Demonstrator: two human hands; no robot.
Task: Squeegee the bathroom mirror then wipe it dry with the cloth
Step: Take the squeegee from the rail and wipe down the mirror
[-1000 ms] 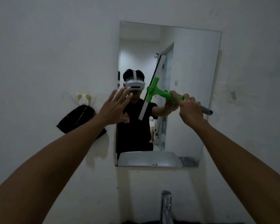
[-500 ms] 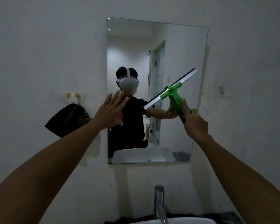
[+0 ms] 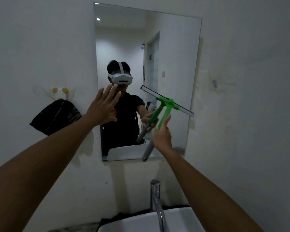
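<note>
Against the right half of the mirror [image 3: 172,47]: squeegee [image 3: 167,104], blade slanting from upper left down to lower right, right tip close to the mirror's right edge. Green T-head and neck, grey handle running down-left past the mirror's bottom edge. Whether the rubber presses the glass or stands just off it, impossible to tell.

Right hand [image 3: 162,136] curled round the green neck, forefinger stretched up along it, grey handle end sticking out below the palm. Left hand [image 3: 104,104] raised flat near the mirror's left edge, fingers straight and spread, holding nothing; touching the glass or merely in front of it, unclear.

Changed within the last second: blade swung from near upright at mirror centre, then to a rising slant on the right, now to a falling slant lower down, with the handle turned from pointing right to pointing downward. Left hand much as before. Read as a judgement: squeegee stage under way, right half being covered, lower strip and left side likely still to do, drying stage not begun.

Outward: dark cloth [image 3: 55,117] hanging from a small hook [image 3: 59,93] on the wall left of the mirror, well apart from both hands, probably the wiping cloth. Below, chrome tap [image 3: 156,201] over a white basin [image 3: 141,221].
</note>
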